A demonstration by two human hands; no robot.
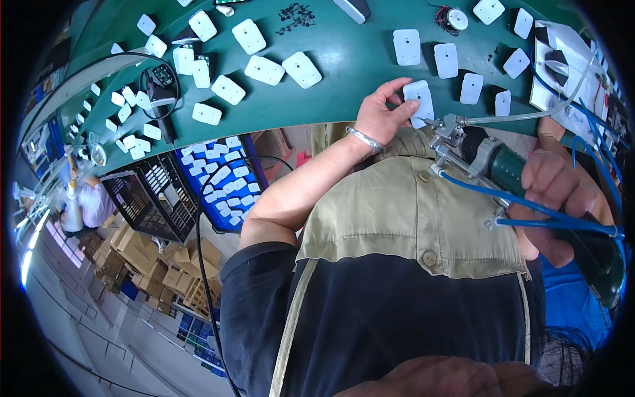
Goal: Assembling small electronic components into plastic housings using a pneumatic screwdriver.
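Left hand (pixel 387 116): we pinch a white casing (pixel 418 98), one o'clock.
Right hand (pixel 554 185): we grip a green power tool (pixel 508 171), three o'clock.

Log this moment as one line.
left hand: holds white piece | right hand: grips green power tool | tool tip: beside the piece, contact unclear | table: more white pieces
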